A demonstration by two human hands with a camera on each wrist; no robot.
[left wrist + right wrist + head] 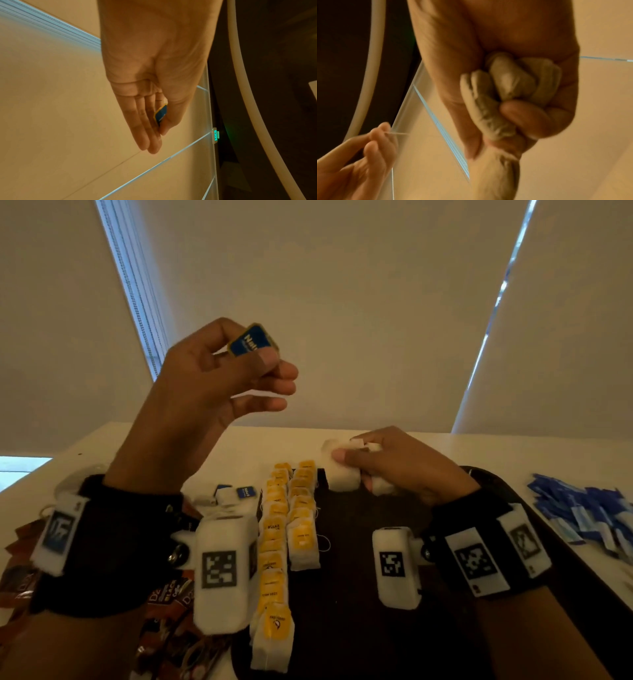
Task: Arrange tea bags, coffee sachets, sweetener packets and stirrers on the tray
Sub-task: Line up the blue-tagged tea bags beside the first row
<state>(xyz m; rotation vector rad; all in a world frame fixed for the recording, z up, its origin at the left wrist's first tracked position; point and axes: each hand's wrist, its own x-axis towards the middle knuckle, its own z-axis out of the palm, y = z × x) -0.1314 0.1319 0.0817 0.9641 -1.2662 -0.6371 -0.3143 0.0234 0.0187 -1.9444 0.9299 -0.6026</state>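
Setting: office or other commercial interior. Evidence: roller blinds (325, 302) covering tall windows at 12 o'clock; a lit green EXIT sign (215, 135) beside glass panels (171, 169); a plain pale table (513, 453); bulk hospitality stock, with a heap of blue packets (589, 511) at 3 o'clock and coffee sachets (171, 601) at 8 o'clock.

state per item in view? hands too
left hand: raised, pinching blue tag
right hand: gripping white tea bags above the tray's far end
tray: dark, on the table
yellow-tag tea bags: two rows on tray, flat
blue packets: loose pile on table, off tray
coffee sachets: off tray, left
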